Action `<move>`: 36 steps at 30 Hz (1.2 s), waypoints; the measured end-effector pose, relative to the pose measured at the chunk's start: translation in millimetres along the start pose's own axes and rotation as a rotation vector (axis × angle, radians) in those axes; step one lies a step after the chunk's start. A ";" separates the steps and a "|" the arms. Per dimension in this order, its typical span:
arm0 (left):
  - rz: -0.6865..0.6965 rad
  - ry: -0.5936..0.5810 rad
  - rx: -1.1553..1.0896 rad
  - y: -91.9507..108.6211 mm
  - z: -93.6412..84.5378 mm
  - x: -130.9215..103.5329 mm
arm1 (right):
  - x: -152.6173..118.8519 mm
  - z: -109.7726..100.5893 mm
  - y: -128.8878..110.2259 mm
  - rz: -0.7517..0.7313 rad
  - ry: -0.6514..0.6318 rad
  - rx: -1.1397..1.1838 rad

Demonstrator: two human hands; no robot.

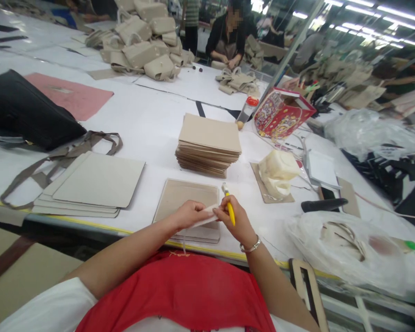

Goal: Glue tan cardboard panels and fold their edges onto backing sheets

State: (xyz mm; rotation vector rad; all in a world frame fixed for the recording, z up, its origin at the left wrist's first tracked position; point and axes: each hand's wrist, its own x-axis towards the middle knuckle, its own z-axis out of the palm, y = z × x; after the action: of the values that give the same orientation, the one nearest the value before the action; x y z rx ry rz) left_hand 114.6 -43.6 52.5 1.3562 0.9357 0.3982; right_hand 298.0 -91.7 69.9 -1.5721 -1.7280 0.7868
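My left hand (191, 214) is closed on a thin pale strip (204, 220), pinching it between thumb and fingers. My right hand (235, 216) holds a slim yellow-handled tool (231, 210) that points away from me. Its light-coloured tip shows too small to tell the kind. The right fingertips also touch the strip's far end, close to the left fingers. Both hands are over a small pile of beige panels (180, 196) at the table's front edge. Behind that pile stands a tall stack of beige panels (210, 131).
Larger grey-beige panels (100, 180) and a black bag (31, 108) lie on the left. To the right are a whitish block (280, 165), a red patterned box (281, 113) and a plastic bag (346, 244). Across the white table, another person (228, 37) works near piled beige bags (138, 41).
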 end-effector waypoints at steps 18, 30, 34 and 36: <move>-0.117 0.650 0.409 -41.8 -122.7 29.4 | 80.4 53.8 69.9 0.038 0.348 -0.486; -0.186 0.655 0.524 -39.5 -129.1 42.4 | 88.0 58.5 77.6 0.094 0.327 -0.459; -0.210 0.617 0.554 -37.4 -130.8 43.2 | 88.8 59.2 73.2 0.122 0.306 -0.422; -0.217 0.601 0.648 -36.0 -132.3 40.1 | 88.3 56.4 72.4 0.130 0.306 -0.411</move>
State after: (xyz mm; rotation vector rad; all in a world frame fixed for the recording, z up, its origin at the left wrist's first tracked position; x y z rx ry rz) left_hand 28.6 63.5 13.4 1.7248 1.8043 0.3534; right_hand 291.1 3.1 -14.9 -1.9751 -1.6380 0.2326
